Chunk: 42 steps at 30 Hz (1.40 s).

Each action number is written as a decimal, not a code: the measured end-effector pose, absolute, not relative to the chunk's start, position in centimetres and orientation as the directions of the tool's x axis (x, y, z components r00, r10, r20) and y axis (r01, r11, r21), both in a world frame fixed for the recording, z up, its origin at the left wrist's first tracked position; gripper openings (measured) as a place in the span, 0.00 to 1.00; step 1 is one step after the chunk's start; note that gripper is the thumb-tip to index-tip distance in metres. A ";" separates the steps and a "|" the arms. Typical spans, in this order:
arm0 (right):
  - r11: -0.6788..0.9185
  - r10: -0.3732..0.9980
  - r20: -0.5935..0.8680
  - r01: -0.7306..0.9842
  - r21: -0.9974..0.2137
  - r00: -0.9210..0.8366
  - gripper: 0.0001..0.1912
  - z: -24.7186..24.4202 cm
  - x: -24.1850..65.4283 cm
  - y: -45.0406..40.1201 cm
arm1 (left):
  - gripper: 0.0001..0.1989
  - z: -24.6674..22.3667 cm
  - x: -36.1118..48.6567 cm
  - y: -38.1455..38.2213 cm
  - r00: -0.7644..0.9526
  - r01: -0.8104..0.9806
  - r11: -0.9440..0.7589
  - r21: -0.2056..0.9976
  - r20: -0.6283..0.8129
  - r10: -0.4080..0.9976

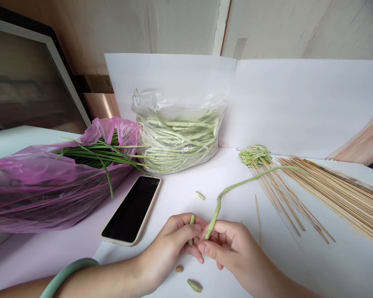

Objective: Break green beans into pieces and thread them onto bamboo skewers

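Note:
Between the thumb and fingers of my left hand is a short piece of long bean. My right hand pinches the near end of a long green bean, which bends and stretches away to the right above the table. The two hands almost meet at their fingertips. On the white surface below them lie a short bean piece and a small brown bit. Another short green piece rests farther back.
A clear plastic bag of long beans stands at the back. Left are a purple bag with green stalks and a phone. Right are skewers threaded with bean pieces, bare bamboo skewers and a single stick.

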State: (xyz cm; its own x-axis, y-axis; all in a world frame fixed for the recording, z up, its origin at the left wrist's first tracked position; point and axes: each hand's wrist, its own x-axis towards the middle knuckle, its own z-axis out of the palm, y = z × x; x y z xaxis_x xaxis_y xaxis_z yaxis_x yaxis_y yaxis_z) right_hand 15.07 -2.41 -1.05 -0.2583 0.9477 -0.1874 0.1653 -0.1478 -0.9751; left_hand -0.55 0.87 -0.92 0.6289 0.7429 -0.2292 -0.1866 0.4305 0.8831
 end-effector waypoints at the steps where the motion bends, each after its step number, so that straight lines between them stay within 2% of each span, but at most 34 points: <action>1: -0.150 0.950 -0.198 0.204 -0.967 -0.242 0.07 -1.1 15.1 -2.5 | 0.09 -0.9 -0.6 0.9 0.631 -0.166 0.432 0.887 -0.241 0.738; 8: -0.169 0.961 -0.239 0.384 -0.908 -0.142 0.10 -0.5 14.9 -2.7 | 0.11 -0.4 -0.9 1.0 0.637 0.008 0.481 0.877 -0.375 0.673; 13: -0.124 0.973 -0.188 0.378 -0.918 -0.137 0.11 0.4 15.3 -2.5 | 0.11 -0.5 -0.8 1.0 0.639 -0.035 0.550 0.834 -0.404 0.654; 15: -0.055 0.985 -0.115 0.403 -0.913 -0.126 0.10 0.8 15.9 -2.2 | 0.10 -0.7 -0.9 1.0 0.651 -0.075 0.571 0.818 -0.393 0.649; 17: 0.083 0.995 0.042 0.511 -0.855 -0.092 0.06 1.2 16.7 -1.8 | 0.08 -0.9 -0.9 1.0 0.671 -0.115 0.587 0.801 -0.373 0.641; 19: 0.274 0.961 0.238 0.630 -0.726 -0.143 0.04 1.3 17.6 -1.4 | 0.06 -0.8 -0.8 1.0 0.684 -0.167 0.610 0.774 -0.355 0.637; 21: 0.446 0.893 0.340 0.666 -0.597 -0.294 0.10 1.3 18.4 -1.0 | 0.06 -0.7 -0.8 1.0 0.689 -0.210 0.645 0.735 -0.357 0.631; 23: 0.531 0.847 0.320 0.653 -0.540 -0.425 0.14 1.1 18.8 -0.8 | 0.07 -0.5 -0.8 1.0 0.697 -0.229 0.675 0.702 -0.366 0.617; 25: 0.544 0.836 0.275 0.653 -0.526 -0.475 0.13 1.0 18.8 -0.8 | 0.07 -0.4 -0.7 1.0 0.705 -0.224 0.692 0.687 -0.376 0.601; 31: 0.560 0.813 0.234 0.603 -0.568 -0.534 0.12 1.1 18.2 -0.8 | 0.07 -0.4 -0.6 1.1 0.701 -0.166 0.693 0.701 -0.410 0.583; 35: 0.578 0.790 0.239 0.557 -0.596 -0.564 0.13 0.9 18.1 -0.9 | 0.13 -0.3 -0.6 0.9 0.694 -0.102 0.664 0.741 -0.425 0.581; 38: 0.601 0.774 0.258 0.542 -0.587 -0.578 0.13 0.7 18.0 -1.2 | 0.17 -0.1 -0.6 0.8 0.690 -0.057 0.651 0.757 -0.442 0.574; 42: 0.615 0.771 0.288 0.549 -0.566 -0.568 0.14 0.3 17.7 -1.7 | 0.17 -0.1 -0.6 0.8 0.726 -0.025 0.622 0.782 -0.414 0.550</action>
State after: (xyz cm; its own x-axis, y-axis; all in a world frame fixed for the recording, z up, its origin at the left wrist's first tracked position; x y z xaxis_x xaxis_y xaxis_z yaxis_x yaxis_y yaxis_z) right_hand 17.73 -1.67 0.33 -0.5679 0.7711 0.2880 0.5487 0.6154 -0.5658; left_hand -0.61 0.84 -0.13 0.7259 0.5496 -0.4135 -0.0255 0.6223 0.7824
